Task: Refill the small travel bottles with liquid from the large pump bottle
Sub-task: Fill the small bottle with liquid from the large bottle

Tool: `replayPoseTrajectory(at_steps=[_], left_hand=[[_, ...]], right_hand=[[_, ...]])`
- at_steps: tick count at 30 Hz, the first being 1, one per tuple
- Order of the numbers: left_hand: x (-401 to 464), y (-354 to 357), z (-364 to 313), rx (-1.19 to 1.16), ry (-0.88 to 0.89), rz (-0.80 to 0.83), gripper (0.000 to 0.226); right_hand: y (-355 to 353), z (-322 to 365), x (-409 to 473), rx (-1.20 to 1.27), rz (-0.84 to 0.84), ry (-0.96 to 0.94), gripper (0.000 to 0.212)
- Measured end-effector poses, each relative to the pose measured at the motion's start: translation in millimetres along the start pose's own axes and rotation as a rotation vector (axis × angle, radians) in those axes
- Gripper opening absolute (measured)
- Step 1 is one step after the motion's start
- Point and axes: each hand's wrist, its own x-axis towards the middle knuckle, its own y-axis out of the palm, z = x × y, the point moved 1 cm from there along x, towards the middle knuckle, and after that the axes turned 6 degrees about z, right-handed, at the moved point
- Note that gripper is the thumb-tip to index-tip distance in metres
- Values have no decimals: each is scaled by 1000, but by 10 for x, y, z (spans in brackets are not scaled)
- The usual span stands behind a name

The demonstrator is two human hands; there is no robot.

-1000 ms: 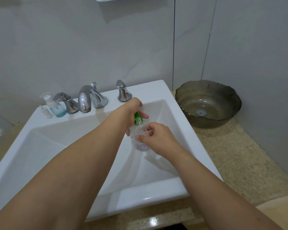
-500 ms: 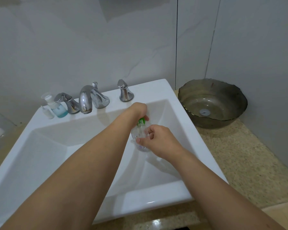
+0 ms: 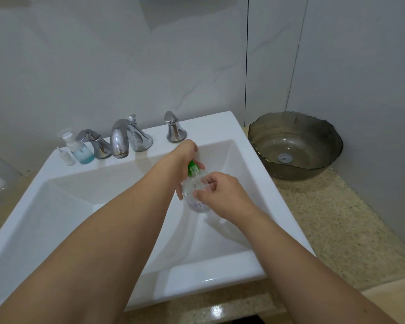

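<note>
Pump bottle [image 3: 195, 191]: clear, green pump top, centre of frame, held over the white sink [image 3: 255, 174].
Left hand [image 3: 181, 157]: fingers curled round the green pump top.
Right hand [image 3: 222, 195]: thumb and fingers pinching the bottle's body.
Small travel bottles [image 3: 76, 148]: sink ledge, left of frame, beside the faucet [image 3: 119, 139].
Glass bowl [image 3: 295, 143]: counter, right of frame.

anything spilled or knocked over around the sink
No spill or toppled item shows. Both hands hold the clear green-topped pump bottle over the white sink; two small bottles stand upright beside the chrome tap.
</note>
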Motion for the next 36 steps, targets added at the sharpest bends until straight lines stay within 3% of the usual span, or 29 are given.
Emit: replayPoseTrajectory(at_steps=[8, 14, 19, 28, 32, 36], left_hand=[[-192, -26, 109, -229, 26, -123, 35], [-244, -103, 156, 26, 35, -82, 32], [-190, -98, 99, 242, 76, -145, 32], [-7, -114, 152, 287, 123, -190, 41], [-17, -130, 131, 332, 164, -230, 30], [-15, -210, 75, 337, 116, -159, 40]], right_hand=[[-7, -54, 15, -56, -85, -19, 25], [-4, -76, 43, -123, -123, -64, 36], [-2, -110, 86, -150, -150, -99, 39], [-3, -151, 110, -192, -153, -108, 38], [3, -161, 113, -194, -155, -126, 41], [8, -148, 117, -175, -177, -139, 38]])
